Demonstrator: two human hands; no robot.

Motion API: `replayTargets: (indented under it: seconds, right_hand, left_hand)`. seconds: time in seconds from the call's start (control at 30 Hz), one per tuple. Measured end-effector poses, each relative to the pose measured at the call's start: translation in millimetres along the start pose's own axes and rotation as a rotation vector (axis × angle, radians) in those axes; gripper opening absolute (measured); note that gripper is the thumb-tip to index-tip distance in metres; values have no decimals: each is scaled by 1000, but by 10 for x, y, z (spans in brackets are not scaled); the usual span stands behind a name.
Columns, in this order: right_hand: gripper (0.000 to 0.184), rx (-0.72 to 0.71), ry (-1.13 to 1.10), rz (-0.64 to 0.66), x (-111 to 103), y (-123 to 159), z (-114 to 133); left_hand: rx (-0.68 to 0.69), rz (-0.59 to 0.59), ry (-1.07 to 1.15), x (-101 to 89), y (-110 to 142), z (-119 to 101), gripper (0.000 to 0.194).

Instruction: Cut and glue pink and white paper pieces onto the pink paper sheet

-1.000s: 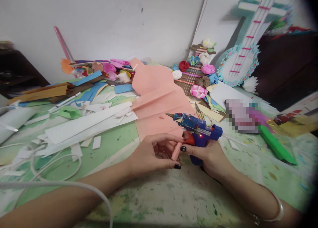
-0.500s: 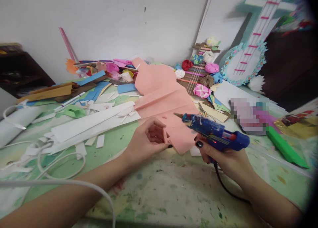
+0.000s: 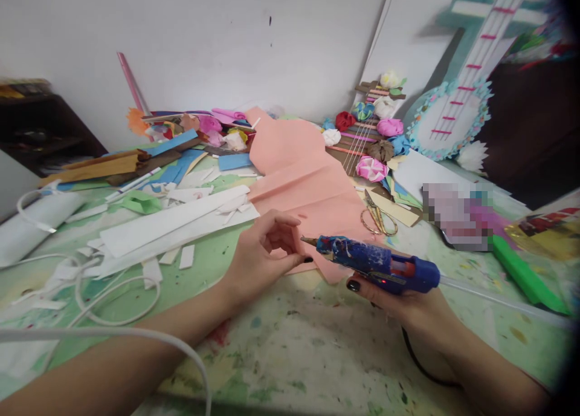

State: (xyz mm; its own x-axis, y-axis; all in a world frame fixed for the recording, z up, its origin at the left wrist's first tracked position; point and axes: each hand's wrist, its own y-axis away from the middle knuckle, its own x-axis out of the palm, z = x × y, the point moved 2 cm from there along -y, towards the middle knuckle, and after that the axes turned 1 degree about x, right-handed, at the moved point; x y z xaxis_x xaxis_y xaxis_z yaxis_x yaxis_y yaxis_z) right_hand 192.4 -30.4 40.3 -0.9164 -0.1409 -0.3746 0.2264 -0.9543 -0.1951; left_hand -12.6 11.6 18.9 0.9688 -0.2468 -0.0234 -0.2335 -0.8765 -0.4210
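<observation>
My right hand [image 3: 394, 301] is wrapped round the grip of a blue hot glue gun [image 3: 362, 260], its red light lit and a clear glue stick [image 3: 489, 298] poking out behind. The gun's nozzle points left, close to my left fingertips. Between thumb and fingers, my left hand [image 3: 267, 243] pinches a small rolled piece of pink paper [image 3: 298, 240], mostly hidden by the fingers. A large sheet of pink paper [image 3: 312, 189] lies creased beyond both hands. Gold-handled scissors [image 3: 379, 213] rest at its right edge.
White paper strips [image 3: 172, 222] and scraps lie to the left, near a looped white cable [image 3: 118, 328]. Paper flowers [image 3: 371, 168] sit at the back. A paper-flower-trimmed instrument model [image 3: 457, 117] leans at the right. A green paper piece [image 3: 528, 277] lies on the right.
My right hand drew the glue gun away from my left hand, then brought its nozzle back left to the pink piece. The hands separated; my left moved slightly up and left.
</observation>
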Motion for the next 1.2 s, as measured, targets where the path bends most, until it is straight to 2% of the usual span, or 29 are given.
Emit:
replayTargets:
  seconds: [0.2,0.4,0.87,1.2]
  right_hand:
    - [2,-54,73,24,-5,-13,-24]
    - [7,-69,186,-32,-27,-17,-64]
    - [6,-43,100,26,-4,-14,-23]
    - [4,-58,73,1,-2,-14,-35]
  left_hand:
    - [5,-19,-38,-1,13,-10,35]
    - [-1,-24,-38,1,17,0,35]
    - [63,-43,-84,8,20,-23,34]
    - [139,-45,-210,14,39,-24,35]
